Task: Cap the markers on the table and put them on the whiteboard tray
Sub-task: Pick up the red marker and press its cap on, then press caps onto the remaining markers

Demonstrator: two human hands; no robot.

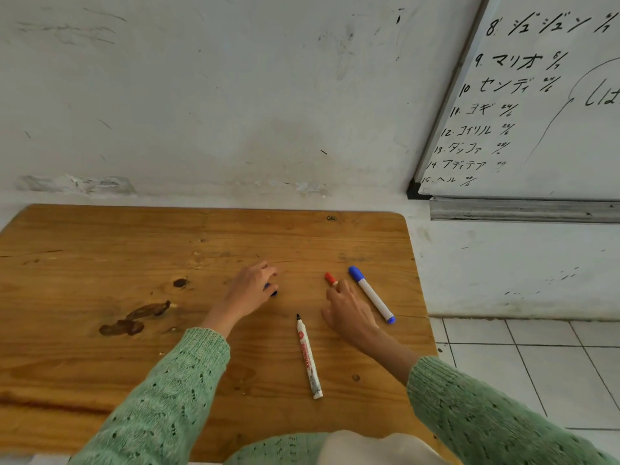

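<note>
An uncapped black-tipped marker (308,357) lies on the wooden table (100,263), tip pointing away from me. A capped blue marker (371,294) lies at the right. A red-capped marker (330,278) pokes out from under my right hand (349,312), whose fingers rest on it. My left hand (250,290) curls over a small dark blue cap (272,290) on the table, fingertips touching it. The grey whiteboard tray (523,210) runs under the whiteboard (536,112) at the upper right.
The table stands against a scuffed white wall. White floor tiles (536,370) show to the right of the table, below the tray. Dark stains (134,318) mark the tabletop at the left.
</note>
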